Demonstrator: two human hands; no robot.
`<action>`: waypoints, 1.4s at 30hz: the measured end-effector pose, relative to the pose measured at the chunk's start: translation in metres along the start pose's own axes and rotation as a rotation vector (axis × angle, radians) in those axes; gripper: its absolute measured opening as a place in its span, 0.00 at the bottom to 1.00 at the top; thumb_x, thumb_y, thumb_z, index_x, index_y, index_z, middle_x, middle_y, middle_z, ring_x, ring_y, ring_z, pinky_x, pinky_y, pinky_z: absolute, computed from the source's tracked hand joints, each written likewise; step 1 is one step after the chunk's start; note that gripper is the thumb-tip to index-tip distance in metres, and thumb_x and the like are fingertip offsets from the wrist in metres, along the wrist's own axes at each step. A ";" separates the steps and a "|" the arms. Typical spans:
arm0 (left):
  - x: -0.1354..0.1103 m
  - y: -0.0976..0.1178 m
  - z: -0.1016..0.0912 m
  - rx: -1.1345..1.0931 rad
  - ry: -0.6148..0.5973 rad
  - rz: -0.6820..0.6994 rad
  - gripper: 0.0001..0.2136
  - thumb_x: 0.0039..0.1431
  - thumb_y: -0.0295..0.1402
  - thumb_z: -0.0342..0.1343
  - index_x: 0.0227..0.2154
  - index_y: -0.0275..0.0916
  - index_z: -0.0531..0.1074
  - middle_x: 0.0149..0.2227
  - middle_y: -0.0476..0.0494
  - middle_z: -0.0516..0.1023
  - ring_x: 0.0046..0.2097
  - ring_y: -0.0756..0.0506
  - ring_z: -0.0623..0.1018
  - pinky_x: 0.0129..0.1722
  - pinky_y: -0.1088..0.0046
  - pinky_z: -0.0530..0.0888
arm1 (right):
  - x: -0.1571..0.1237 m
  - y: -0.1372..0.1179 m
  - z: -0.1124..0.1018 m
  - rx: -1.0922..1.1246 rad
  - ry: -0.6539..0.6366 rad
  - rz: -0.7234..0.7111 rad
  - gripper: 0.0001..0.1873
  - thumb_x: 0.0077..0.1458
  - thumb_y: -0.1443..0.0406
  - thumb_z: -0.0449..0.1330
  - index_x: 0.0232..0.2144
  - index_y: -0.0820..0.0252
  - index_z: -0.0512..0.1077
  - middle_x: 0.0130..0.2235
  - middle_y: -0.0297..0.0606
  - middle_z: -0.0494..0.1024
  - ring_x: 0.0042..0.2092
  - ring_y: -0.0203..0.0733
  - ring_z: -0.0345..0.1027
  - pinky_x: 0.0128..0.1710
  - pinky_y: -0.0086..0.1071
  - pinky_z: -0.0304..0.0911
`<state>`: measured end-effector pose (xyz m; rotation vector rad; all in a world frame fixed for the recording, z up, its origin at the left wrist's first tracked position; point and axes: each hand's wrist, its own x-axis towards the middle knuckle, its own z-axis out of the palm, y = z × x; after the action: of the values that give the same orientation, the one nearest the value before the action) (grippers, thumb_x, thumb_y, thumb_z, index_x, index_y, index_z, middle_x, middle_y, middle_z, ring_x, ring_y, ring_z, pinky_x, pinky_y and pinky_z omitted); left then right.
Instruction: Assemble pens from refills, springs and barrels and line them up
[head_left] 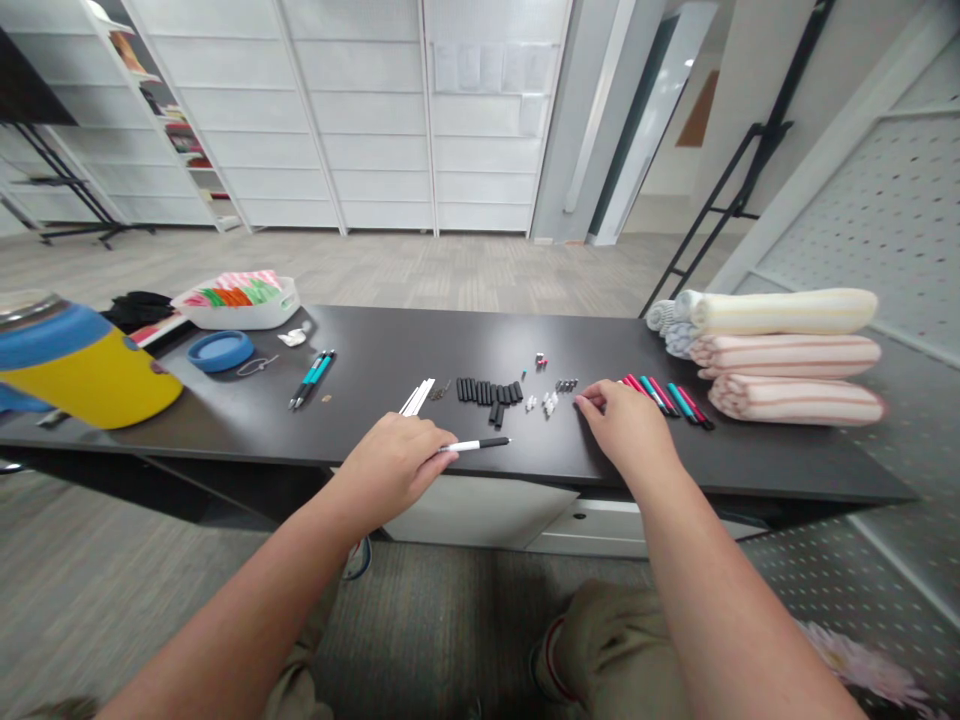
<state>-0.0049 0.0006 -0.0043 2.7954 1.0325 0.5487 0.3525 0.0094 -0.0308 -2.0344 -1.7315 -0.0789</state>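
Note:
My left hand [397, 462] is closed round a partly built pen with a white tube and a black grip [491, 442], its tip pointing right. My right hand [626, 425] rests at the tabletop with thumb and index finger pinched together; what lies between them, if anything, is too small to make out. Just left of those fingers lie small dark metal pieces [567, 385] and small clear pieces [551, 403]. Several black rubber grips [487, 392] lie in a row between the hands. White refills [417, 397] and tiny springs [439, 394] are beyond my left hand. Pink and teal pen barrels [681, 400] lie beside my right hand.
Two finished teal pens [312, 380] lie on the dark table [390, 340]. At left are a yellow and blue bottle [82, 365], a blue lid [220, 351] and a white basket [259, 313]. Rolled towels [795, 355] are stacked at right.

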 end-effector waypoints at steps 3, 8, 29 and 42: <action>0.000 -0.001 0.000 0.012 0.012 0.008 0.10 0.74 0.36 0.53 0.48 0.41 0.78 0.43 0.43 0.84 0.46 0.41 0.81 0.48 0.62 0.70 | -0.008 -0.010 -0.006 0.160 0.051 0.017 0.07 0.63 0.60 0.65 0.37 0.57 0.80 0.35 0.38 0.84 0.38 0.47 0.78 0.39 0.37 0.64; 0.000 -0.004 0.000 0.045 0.043 0.022 0.11 0.74 0.35 0.52 0.49 0.40 0.77 0.43 0.43 0.84 0.45 0.41 0.82 0.47 0.62 0.71 | -0.034 -0.047 -0.018 0.598 0.001 -0.051 0.12 0.62 0.53 0.66 0.41 0.53 0.82 0.38 0.35 0.86 0.39 0.44 0.79 0.40 0.35 0.68; 0.001 -0.008 0.001 0.096 0.039 0.036 0.13 0.76 0.36 0.48 0.50 0.40 0.77 0.45 0.42 0.85 0.46 0.41 0.82 0.47 0.62 0.71 | -0.051 -0.081 -0.017 0.666 -0.196 -0.283 0.05 0.61 0.61 0.68 0.40 0.50 0.84 0.36 0.33 0.86 0.36 0.41 0.78 0.36 0.32 0.69; 0.000 -0.004 -0.002 0.090 0.071 0.031 0.11 0.75 0.35 0.51 0.49 0.40 0.77 0.44 0.42 0.85 0.44 0.41 0.82 0.46 0.63 0.71 | -0.053 -0.086 -0.015 0.581 -0.177 -0.286 0.10 0.66 0.59 0.62 0.36 0.52 0.82 0.32 0.33 0.85 0.32 0.41 0.78 0.35 0.32 0.65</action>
<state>-0.0076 0.0033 -0.0037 2.8940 1.0538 0.6253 0.2640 -0.0366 -0.0082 -1.4016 -1.8650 0.4726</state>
